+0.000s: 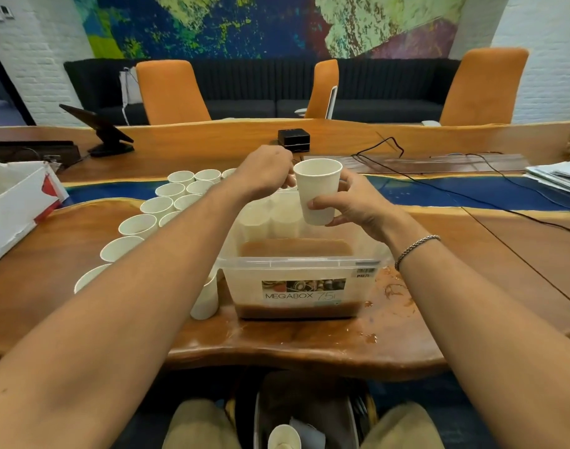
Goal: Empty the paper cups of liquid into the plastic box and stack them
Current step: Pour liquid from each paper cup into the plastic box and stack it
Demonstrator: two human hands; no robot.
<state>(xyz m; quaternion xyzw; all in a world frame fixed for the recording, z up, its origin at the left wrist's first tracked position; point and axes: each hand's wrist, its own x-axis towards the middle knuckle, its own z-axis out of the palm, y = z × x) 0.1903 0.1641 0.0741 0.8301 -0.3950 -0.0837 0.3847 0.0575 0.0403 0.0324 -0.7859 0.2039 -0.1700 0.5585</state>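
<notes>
The plastic box (296,264) stands close to the counter's (309,345) wavy near edge, directly in front of the person. It holds a shallow layer of brown liquid (296,247). Over its far right part the right hand (358,204) holds one white paper cup (316,186) upright, thumb and fingers wrapped round the cup's lower wall; what is inside the cup cannot be seen. The left hand (264,171) hovers just left of that cup, above the box's far rim, its fingers curled under, and whether they hold anything cannot be told. Left of the box, rows of paper cups (138,224) stand mouth-up, running away toward the blue strip (439,192) in the counter, and one single cup (206,299) stands against the box's near left corner. More cups show blurred through the box's far wall. Right of the box the wood is open but wet with brown spills (394,289). Farther right, black cables (490,202) cross the counter and a pile of papers (555,177) lies at its far right edge. A white carton (14,205) sits at the left edge.
</notes>
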